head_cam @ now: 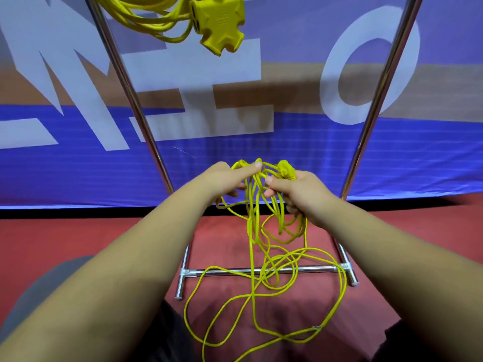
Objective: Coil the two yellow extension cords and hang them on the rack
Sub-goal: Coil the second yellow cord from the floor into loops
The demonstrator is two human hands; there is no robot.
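Observation:
One yellow extension cord (pixel 146 19) hangs coiled near the top of the metal rack (pixel 264 270), its chunky multi-outlet head (pixel 218 22) dangling beside the loops. The second yellow cord (pixel 264 278) trails in loose tangled loops from my hands down to the red floor and over the rack's bottom bar. My left hand (pixel 224 178) pinches several strands at the top of the bunch. My right hand (pixel 295 194) grips several loops and the cord's yellow plug (pixel 286 169), which sticks up above its fingers. The hands are close together at mid-frame.
The rack's two slanted chrome uprights (pixel 130 100) (pixel 386 95) rise on either side of my hands. Behind it stretches a blue banner (pixel 313 158) with large white letters. The floor (pixel 78 236) is red. My knees show at the bottom corners.

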